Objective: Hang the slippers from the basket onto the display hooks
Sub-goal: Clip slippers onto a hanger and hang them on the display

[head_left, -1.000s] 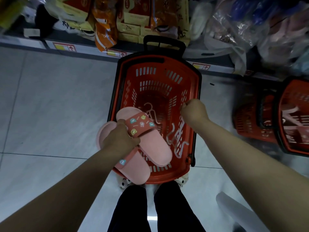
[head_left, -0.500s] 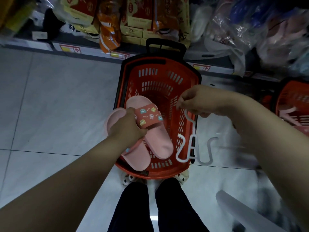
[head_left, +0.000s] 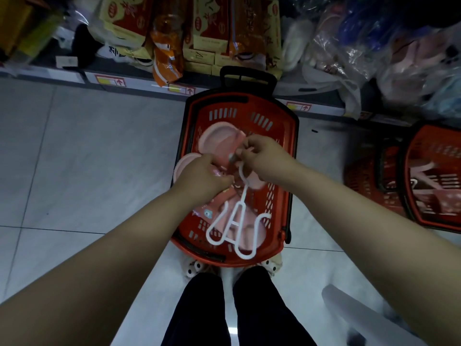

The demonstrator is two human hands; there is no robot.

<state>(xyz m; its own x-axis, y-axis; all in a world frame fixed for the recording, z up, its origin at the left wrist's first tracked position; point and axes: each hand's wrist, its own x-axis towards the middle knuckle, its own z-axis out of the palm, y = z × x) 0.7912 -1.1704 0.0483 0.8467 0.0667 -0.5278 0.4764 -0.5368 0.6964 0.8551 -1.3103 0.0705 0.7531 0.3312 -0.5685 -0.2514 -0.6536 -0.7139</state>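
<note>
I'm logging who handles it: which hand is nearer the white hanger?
Right. The right hand pinches the white hanger at its top; the left hand grips the pink slippers just beside it.

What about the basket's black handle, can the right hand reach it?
Probably yes: nothing lies between the right hand and the black handle, but it pinches the white hanger, so it isn't free.

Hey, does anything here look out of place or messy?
Mainly the orange packet on the shelf: it slumps forward over the front edge, while the yellow boxes beside it stay back. The left hand grips the slippers and the right hand pinches the white hanger; those look fine.
</note>
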